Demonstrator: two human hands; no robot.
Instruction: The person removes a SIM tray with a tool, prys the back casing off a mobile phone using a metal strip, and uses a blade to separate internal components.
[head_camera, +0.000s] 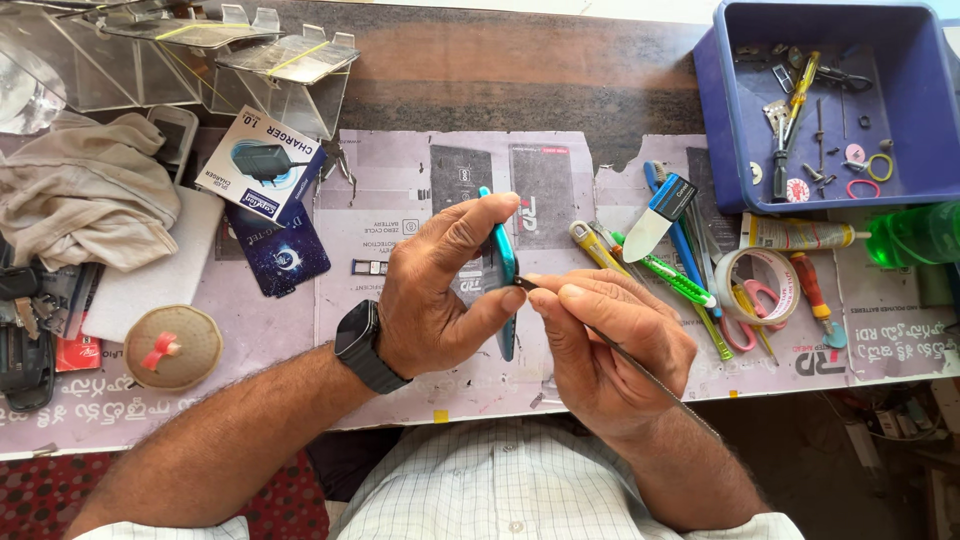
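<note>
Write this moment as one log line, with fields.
left hand: grips teal phone on edge | right hand: thin metal tool tip at phone edge | nearby: roll of tape

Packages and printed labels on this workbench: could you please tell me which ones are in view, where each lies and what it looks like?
Charger box: upper left, square, white with blue and a dark plug picture.
Dark card: just below that box, navy with a pale crescent.
Glue tube: right, below the blue tray, cream with a printed label.
Printed mat: under everything, pale lilac panels with dark rectangles.
No lit screens.
</note>
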